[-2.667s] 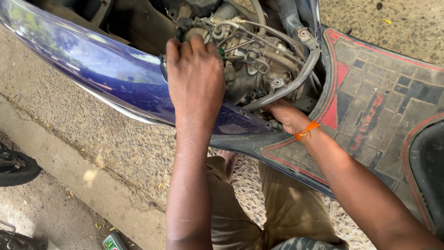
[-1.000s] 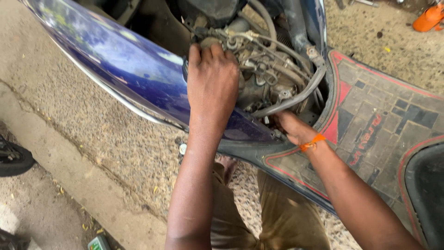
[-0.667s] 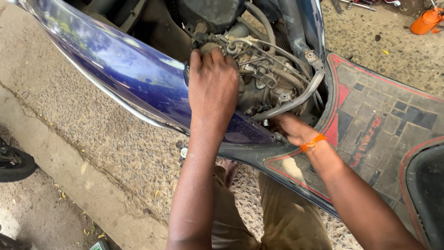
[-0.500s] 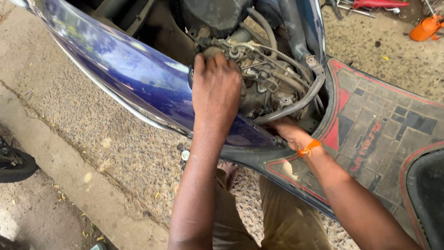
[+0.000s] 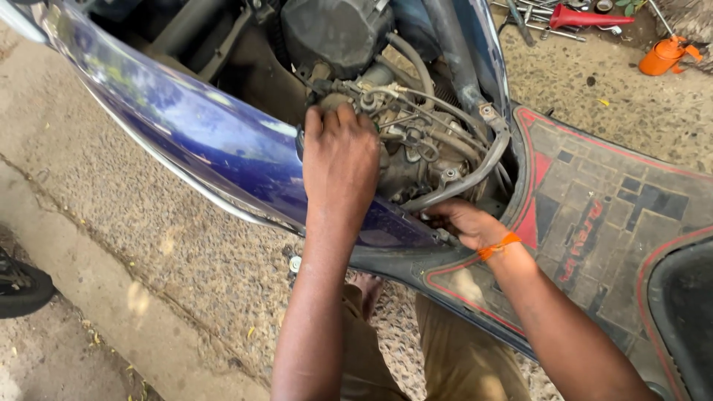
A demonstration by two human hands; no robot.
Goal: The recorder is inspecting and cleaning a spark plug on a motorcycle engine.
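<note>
Blue scooter panel [image 5: 200,141] flanks one engine [image 5: 416,148], where two hands work: left hand [image 5: 340,160] clamped on its top, right hand [image 5: 464,223] below it, grip hidden.

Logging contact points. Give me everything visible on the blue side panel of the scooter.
The blue side panel is a long, curved, glossy body piece, apparently painted plastic or metal, with bright reflections and a pale trim strip along its lower edge. It runs diagonally from upper left toward the footboard, above rough concrete ground. It borders the open engine bay. The left hand reaches over its upper edge into the engine parts; the forearm crosses its face. No cracks are discernible.
</note>
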